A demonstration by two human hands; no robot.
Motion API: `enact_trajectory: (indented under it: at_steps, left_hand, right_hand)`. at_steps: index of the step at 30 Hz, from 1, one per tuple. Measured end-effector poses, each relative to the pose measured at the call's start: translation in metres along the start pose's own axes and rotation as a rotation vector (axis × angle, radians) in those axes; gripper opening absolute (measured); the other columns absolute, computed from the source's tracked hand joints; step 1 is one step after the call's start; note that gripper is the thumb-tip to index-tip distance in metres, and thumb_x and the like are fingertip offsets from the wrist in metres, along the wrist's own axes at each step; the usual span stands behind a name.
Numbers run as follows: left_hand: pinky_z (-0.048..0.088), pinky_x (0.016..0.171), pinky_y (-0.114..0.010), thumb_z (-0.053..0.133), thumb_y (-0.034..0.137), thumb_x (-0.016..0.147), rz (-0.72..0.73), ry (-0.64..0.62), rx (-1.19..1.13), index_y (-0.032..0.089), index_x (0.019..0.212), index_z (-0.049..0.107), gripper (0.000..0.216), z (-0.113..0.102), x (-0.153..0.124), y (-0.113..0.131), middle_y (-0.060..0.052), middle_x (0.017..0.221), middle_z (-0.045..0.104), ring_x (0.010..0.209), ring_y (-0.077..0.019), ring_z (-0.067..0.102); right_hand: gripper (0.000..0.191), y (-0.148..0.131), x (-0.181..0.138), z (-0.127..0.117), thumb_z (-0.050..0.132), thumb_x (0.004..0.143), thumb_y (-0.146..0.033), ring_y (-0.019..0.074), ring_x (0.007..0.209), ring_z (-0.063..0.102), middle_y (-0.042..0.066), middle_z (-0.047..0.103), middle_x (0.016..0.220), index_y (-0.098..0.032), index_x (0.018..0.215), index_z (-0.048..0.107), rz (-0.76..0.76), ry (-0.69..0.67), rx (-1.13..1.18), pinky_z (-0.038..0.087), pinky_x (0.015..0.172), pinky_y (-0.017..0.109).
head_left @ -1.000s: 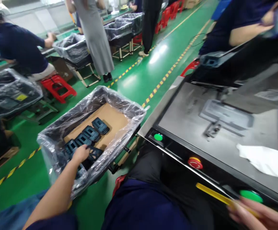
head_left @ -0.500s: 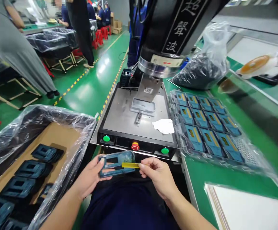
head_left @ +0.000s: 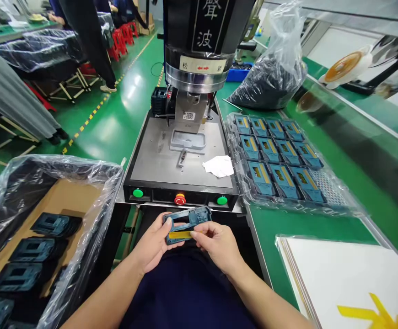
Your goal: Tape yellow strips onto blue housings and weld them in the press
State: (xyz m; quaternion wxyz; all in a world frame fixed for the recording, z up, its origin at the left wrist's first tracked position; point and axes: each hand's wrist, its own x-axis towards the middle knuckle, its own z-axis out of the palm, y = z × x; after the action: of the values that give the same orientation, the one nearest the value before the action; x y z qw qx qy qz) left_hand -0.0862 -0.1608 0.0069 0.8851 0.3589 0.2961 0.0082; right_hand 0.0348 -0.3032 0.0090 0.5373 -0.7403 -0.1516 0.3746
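Black ultrasonic welding press [head_left: 199,41] with grey steel bed [head_left: 158,160] at 12 o'clock; empty grey nest fixture [head_left: 188,140] under the horn. Plastic-lined cardboard bin [head_left: 99,192] of dark blue housings at 9 o'clock. Clear blister tray [head_left: 240,178] of finished blue parts at 2 o'clock; white sheet stack [head_left: 343,269] with loose yellow strips at 4 o'clock. Centre, over the lap: rectangular blue-grey plastic frame [head_left: 188,218], gripped at its left end by left hand [head_left: 154,246], fingers closed around the edge. Right hand [head_left: 219,246] pinching thin yellow adhesive strip [head_left: 180,235] flat against the frame's lower edge. Probable faults: strip laid crooked or creased from uneven thumb pressure; frame slipping from an unsupported mid-air hold.
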Motion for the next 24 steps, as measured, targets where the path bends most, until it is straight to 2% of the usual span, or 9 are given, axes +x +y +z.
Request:
enact_trajectory:
  at_steps: [3,5,9,12,15,17,19,21,24]
  left_hand:
    - [0.045,0.096,-0.046,0.052,0.044,0.089,0.018,0.004,0.014,0.025,0.111,0.045,0.03,0.004,-0.002,-0.003,-0.008,0.12,0.062,0.107,-0.0214,0.061]
    - [0.045,0.096,-0.043,0.061,0.038,0.085,0.038,0.013,0.062,0.025,0.112,0.045,0.034,0.005,-0.001,-0.006,-0.008,0.123,0.061,0.109,-0.0213,0.06]
    - [0.049,0.09,-0.04,0.076,0.027,0.071,0.079,0.124,0.157,0.022,0.112,0.047,0.05,0.004,0.001,-0.013,-0.011,0.12,0.062,0.108,-0.0245,0.061]
    - [0.052,0.085,-0.04,0.078,0.03,0.068,0.068,0.201,0.154,0.019,0.109,0.048,0.052,0.0,0.002,-0.012,-0.013,0.117,0.064,0.103,-0.0263,0.063]
    - [0.054,0.082,-0.039,0.081,0.031,0.064,0.064,0.262,0.152,0.018,0.108,0.049,0.056,-0.004,0.001,-0.006,-0.012,0.111,0.066,0.099,-0.0259,0.065]
    - [0.054,0.081,-0.038,0.082,0.03,0.063,0.05,0.27,0.149,0.018,0.109,0.049,0.058,-0.007,0.001,-0.002,-0.011,0.108,0.067,0.098,-0.0254,0.066]
    - [0.054,0.081,-0.038,0.082,0.03,0.063,0.03,0.26,0.139,0.018,0.109,0.049,0.058,-0.008,0.0,0.001,-0.01,0.106,0.068,0.098,-0.0253,0.066]
    - [0.054,0.08,-0.038,0.081,0.029,0.063,0.018,0.239,0.14,0.018,0.109,0.05,0.057,-0.008,0.0,0.002,-0.01,0.106,0.068,0.099,-0.0256,0.065]
    - [0.054,0.08,-0.037,0.079,0.029,0.067,0.014,0.184,0.175,0.019,0.112,0.05,0.054,-0.007,0.001,0.007,-0.011,0.111,0.066,0.101,-0.0258,0.064]
  right_hand:
    - [0.025,0.004,0.003,0.001,0.072,0.07,-0.039,0.0118,0.048,0.053,0.001,0.062,0.056,-0.015,0.073,0.066,-0.022,-0.015,-0.019,0.044,0.047,0.022]
    - [0.022,0.007,0.004,0.003,0.07,0.072,-0.037,0.0118,0.048,0.053,0.001,0.062,0.057,-0.015,0.073,0.066,-0.041,-0.023,-0.039,0.044,0.047,0.022]
    - [0.017,0.009,0.0,0.005,0.065,0.077,-0.034,0.0135,0.049,0.057,0.0,0.062,0.058,-0.017,0.078,0.067,-0.075,-0.039,-0.109,0.046,0.048,0.023]
    - [0.014,0.001,-0.005,-0.004,0.059,0.083,-0.03,0.0145,0.057,0.06,0.001,0.066,0.066,-0.019,0.082,0.068,-0.277,0.049,-0.266,0.049,0.055,0.025]
    - [0.011,-0.015,-0.006,-0.024,0.058,0.086,-0.026,0.0143,0.066,0.061,0.002,0.067,0.077,-0.021,0.082,0.066,-0.564,0.26,-0.43,0.05,0.063,0.026]
    - [0.009,-0.025,-0.004,-0.037,0.059,0.086,-0.024,0.0157,0.076,0.063,0.004,0.067,0.087,-0.02,0.092,0.065,-0.706,0.296,-0.521,0.052,0.069,0.027]
    - [0.032,-0.032,0.001,-0.045,0.063,0.083,-0.024,0.0215,0.1,0.06,0.01,0.064,0.11,-0.018,0.114,0.059,-0.821,0.161,-0.667,0.052,0.086,0.035]
    - [0.061,-0.036,0.005,-0.046,0.068,0.077,-0.024,0.0289,0.126,0.045,0.014,0.049,0.136,-0.015,0.133,0.046,-0.888,-0.058,-0.846,0.041,0.104,0.046]
    - [0.076,-0.041,0.013,-0.04,0.07,0.071,-0.017,0.031,0.135,0.033,0.014,0.038,0.145,-0.013,0.14,0.039,-0.92,-0.25,-1.004,0.032,0.111,0.049]
